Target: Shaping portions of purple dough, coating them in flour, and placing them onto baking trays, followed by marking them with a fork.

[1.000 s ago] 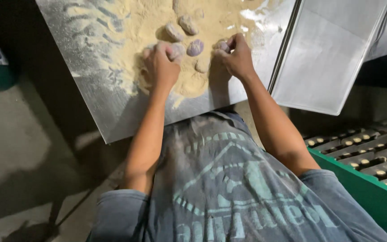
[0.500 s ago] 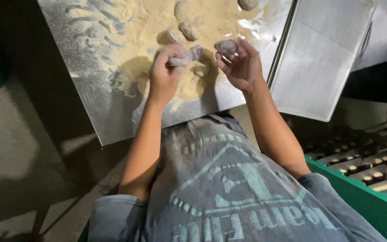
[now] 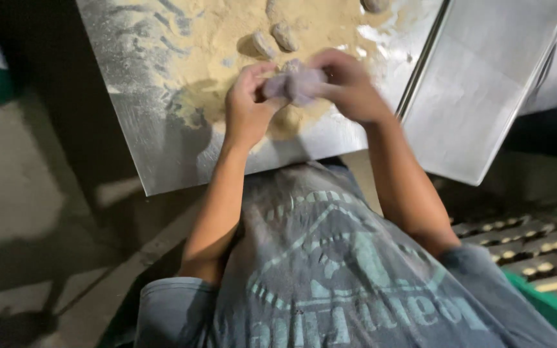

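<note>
Head view looks down on both hands meeting above a floured metal table [image 3: 162, 154]. Left hand [image 3: 247, 109] and right hand [image 3: 349, 87] pinch one greyish dough lump [image 3: 294, 84] between them, fingers curled on it. At twelve o'clock from the lump, two floured dough pieces [image 3: 275, 40] lie in yellow flour [image 3: 227, 38]. At three o'clock sits a steel tray [image 3: 478, 96].

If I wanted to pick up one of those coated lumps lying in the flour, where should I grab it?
Probably from above, with fingertips pinching the long sides of the elongated lump. It lies flat on the flour, its top and sides bare, just apart from its neighbour. The left hand and right hand are busy with a greyish lump.
</note>
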